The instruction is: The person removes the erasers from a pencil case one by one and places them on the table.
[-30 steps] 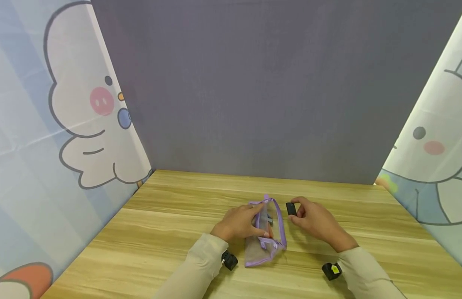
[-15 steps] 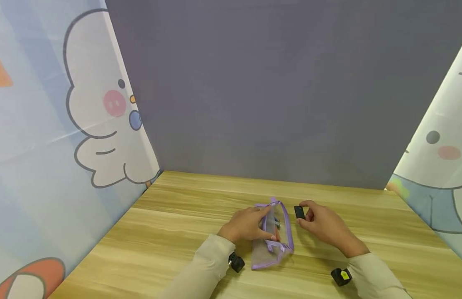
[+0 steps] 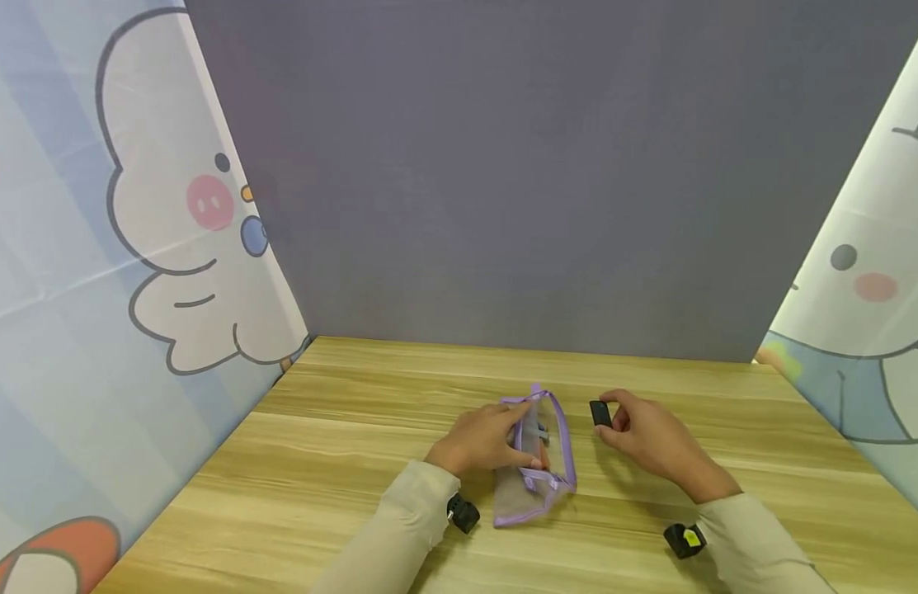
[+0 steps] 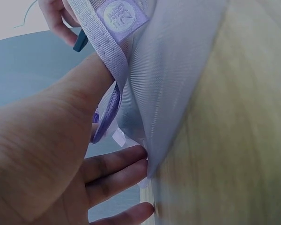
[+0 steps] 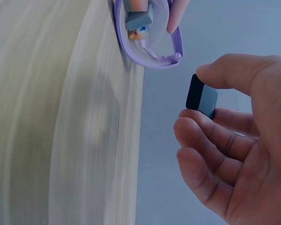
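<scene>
A see-through mesh pouch (image 3: 567, 450) with purple trim lies on the table, its zipped mouth spread wide. My left hand (image 3: 481, 439) spans that mouth, forefinger at the far rim and thumb at the near one. In the left wrist view, straight fingers (image 4: 117, 180) touch the outside of the mesh. Inside the pouch show a grey-blue block (image 5: 139, 18), an orange piece (image 5: 136, 4) and a small patterned piece (image 5: 139, 33). To the right of the pouch, my right hand (image 3: 655, 437) pinches a small black rectangular block (image 3: 600, 413) between thumb and fingers, above the table.
The wood-grain table (image 3: 317, 462) runs back to a plain grey panel (image 3: 488, 181). Cartoon-printed cloth (image 3: 65, 272) hangs at the left side, and a similar cloth (image 3: 874, 363) at the right. Black wrist cameras (image 3: 463, 514) sit at both sleeves.
My right hand has moved slightly rightward, away from the pouch, with the black block still pinched. The left hand keeps its place at the pouch mouth; the head view shifts a little.
</scene>
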